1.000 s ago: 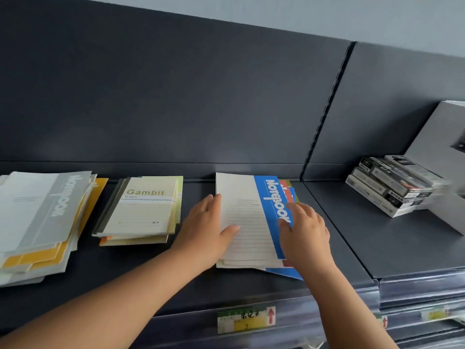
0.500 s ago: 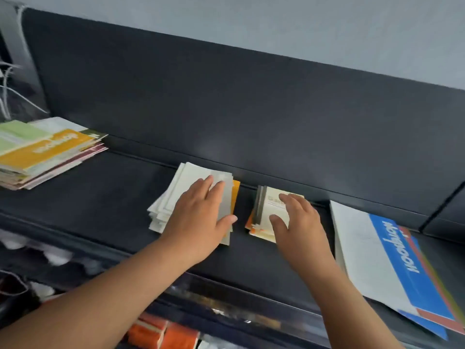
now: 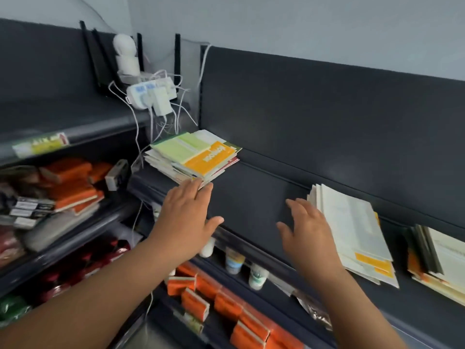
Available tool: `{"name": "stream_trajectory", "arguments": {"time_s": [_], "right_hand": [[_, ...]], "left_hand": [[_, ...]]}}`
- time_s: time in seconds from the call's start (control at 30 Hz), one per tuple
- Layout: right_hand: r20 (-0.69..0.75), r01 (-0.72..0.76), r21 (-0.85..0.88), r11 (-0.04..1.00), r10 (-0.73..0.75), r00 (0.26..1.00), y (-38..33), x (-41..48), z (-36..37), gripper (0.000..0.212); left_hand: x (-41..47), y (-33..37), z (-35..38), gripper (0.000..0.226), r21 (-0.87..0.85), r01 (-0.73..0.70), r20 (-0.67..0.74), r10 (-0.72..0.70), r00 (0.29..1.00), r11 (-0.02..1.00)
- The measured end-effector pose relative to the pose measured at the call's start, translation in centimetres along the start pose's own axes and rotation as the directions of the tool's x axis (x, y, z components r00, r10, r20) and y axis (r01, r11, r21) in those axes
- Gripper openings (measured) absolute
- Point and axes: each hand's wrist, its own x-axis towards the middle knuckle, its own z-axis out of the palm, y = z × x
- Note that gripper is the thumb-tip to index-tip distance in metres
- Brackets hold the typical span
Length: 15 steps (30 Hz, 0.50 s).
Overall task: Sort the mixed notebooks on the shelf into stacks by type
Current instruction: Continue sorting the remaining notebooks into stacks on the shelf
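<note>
Currently both hands are hovering over the shelf point(image 3: 251, 195), fingers spread and holding nothing: left hand point(image 3: 187, 217) at the near corner of the green-and-orange stack point(image 3: 193, 153), right hand point(image 3: 305, 227) well right of that stack beside the white stack point(image 3: 352, 230), probably bracketing the multicoloured one for sorting.

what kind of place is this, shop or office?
Probably a small shop: a dark display shelf holding a notebook stack, a price label on a shelf edge, and rows of identical orange packs below.
</note>
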Motion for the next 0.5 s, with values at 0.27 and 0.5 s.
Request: {"name": "stream_trajectory", "arguments": {"time_s": [0.27,0.5], "right_hand": [[0.061,0.046,-0.036,0.998,-0.044,0.997,-4.4,4.8,2.9,0.055],[0.171,-0.033,0.173,0.984,0.003,0.985,-6.1,11.5,5.6,0.054]], "left_hand": [[2.6,-6.2,-0.7,0.072,-0.011,0.083,-0.006,-0.083,0.997,0.997],[8.1,-9.2,-0.1,0.074,0.026,0.118,-0.011,-0.118,0.993,0.993]]}}
